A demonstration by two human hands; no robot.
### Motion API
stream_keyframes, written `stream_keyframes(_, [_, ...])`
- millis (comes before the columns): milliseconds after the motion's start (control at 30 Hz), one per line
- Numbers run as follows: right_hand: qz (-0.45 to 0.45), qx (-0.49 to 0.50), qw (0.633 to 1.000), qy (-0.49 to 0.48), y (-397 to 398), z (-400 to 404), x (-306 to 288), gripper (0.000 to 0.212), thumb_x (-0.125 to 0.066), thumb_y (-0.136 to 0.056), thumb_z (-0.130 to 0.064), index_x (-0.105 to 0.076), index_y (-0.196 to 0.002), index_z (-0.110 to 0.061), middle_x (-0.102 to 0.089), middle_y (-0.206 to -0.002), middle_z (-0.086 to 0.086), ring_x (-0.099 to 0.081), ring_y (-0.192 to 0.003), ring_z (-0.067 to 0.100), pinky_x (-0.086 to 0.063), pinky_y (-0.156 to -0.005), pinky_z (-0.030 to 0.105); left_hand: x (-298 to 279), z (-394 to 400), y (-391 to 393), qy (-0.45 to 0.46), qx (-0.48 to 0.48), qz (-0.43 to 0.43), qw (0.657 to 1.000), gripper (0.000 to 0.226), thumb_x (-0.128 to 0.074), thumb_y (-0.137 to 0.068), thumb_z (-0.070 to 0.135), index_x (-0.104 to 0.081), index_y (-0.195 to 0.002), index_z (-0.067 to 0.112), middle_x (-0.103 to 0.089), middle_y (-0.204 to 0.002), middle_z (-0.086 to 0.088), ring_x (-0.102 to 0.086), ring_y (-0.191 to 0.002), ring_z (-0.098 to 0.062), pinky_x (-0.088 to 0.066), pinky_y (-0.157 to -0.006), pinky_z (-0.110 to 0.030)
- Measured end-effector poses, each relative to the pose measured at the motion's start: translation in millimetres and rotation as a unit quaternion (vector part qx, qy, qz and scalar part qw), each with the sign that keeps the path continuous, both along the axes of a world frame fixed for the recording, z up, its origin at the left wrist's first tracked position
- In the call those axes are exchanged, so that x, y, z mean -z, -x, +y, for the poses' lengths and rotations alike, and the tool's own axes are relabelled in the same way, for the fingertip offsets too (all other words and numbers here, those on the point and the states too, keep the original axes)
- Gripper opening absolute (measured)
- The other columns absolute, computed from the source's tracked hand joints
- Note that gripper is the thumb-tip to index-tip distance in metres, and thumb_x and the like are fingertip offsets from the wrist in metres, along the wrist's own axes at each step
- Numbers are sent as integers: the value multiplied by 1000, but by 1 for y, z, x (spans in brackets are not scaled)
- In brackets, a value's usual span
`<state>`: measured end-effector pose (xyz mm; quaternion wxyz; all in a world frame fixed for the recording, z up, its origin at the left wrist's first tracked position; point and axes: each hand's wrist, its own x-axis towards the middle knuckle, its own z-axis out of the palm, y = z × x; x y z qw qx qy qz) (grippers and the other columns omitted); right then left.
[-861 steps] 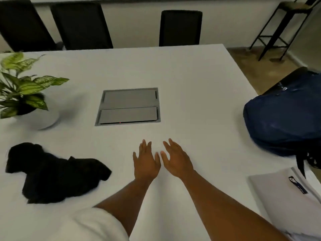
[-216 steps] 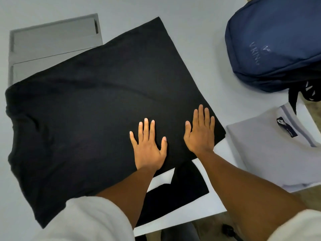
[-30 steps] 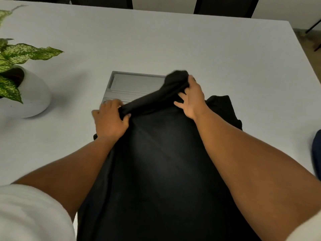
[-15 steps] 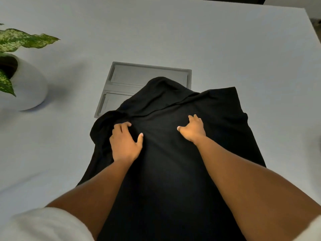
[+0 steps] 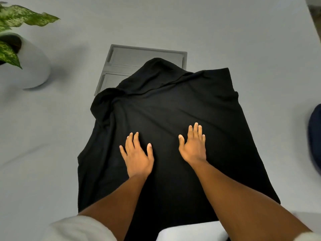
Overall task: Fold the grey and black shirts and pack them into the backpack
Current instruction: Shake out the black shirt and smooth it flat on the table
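Observation:
The black shirt (image 5: 173, 105) lies on the white table (image 5: 225, 32) in front of me, folded into a long panel with its far end bunched and creased. My left hand (image 5: 137, 153) lies flat on the shirt's middle with fingers straight. My right hand (image 5: 193, 146) rests flat beside it, a little further right and further away. A sliver of the dark blue backpack (image 5: 315, 136) shows at the right edge. The grey shirt is out of view.
A grey cable hatch (image 5: 139, 61) is set in the table just beyond the shirt, partly covered by it. A potted plant in a white pot (image 5: 29, 66) stands at the far left. The table's right edge (image 5: 312, 20) runs along the top right.
Both hands have let go of the shirt's far end, pulled back toward me and flattened out on its middle. The far end now lies dropped over the shirt and hatch.

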<state>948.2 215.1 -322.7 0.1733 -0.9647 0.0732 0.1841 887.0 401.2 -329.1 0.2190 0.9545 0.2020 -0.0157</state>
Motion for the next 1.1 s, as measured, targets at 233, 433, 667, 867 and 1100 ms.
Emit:
stream_keyframes(233, [-37,-43,994,88,71,-47,23,69,-12,-102,-55,-4,-157,-15,14,-164,4,16,-151,21,4,-124,46,22,7,71,-27,-110,26,993,76,-40,-100,56,-22,-158,11,-18,-166,-10,-8,-155,-22,0,-123,-59])
stream_keyframes(433, [-100,-17,987,128,89,-70,35,75,-10,-99,-62,-17,-157,-14,-4,-166,7,0,-153,25,-8,-123,49,31,26,97,-63,-155,34,985,83,-29,-97,69,-17,-160,17,-12,-168,-5,-4,-156,-18,1,-123,-59])
stream_keyframes(667, [-114,22,984,137,100,-83,36,79,-12,-97,-65,-19,-157,-13,-7,-166,6,-2,-153,25,-9,-123,48,32,35,105,-95,-125,63,986,89,-20,-93,77,-9,-162,22,-3,-170,-3,2,-156,-18,3,-122,-58])
stream_keyframes(867, [-117,42,982,143,106,-81,38,79,-13,-97,-66,-18,-157,-16,-8,-166,5,-2,-153,24,-9,-123,47,33,34,106,-105,-119,66,985,90,-16,-93,78,-7,-162,21,-2,-170,-3,1,-156,-19,0,-122,-61])
stream_keyframes(1100, [-124,75,979,140,135,-80,41,79,-13,-96,-67,-18,-157,-16,-8,-166,5,-2,-153,25,-9,-123,48,30,40,110,-102,-91,68,988,91,-12,-92,79,-4,-162,22,2,-170,-2,5,-156,-18,1,-122,-60])
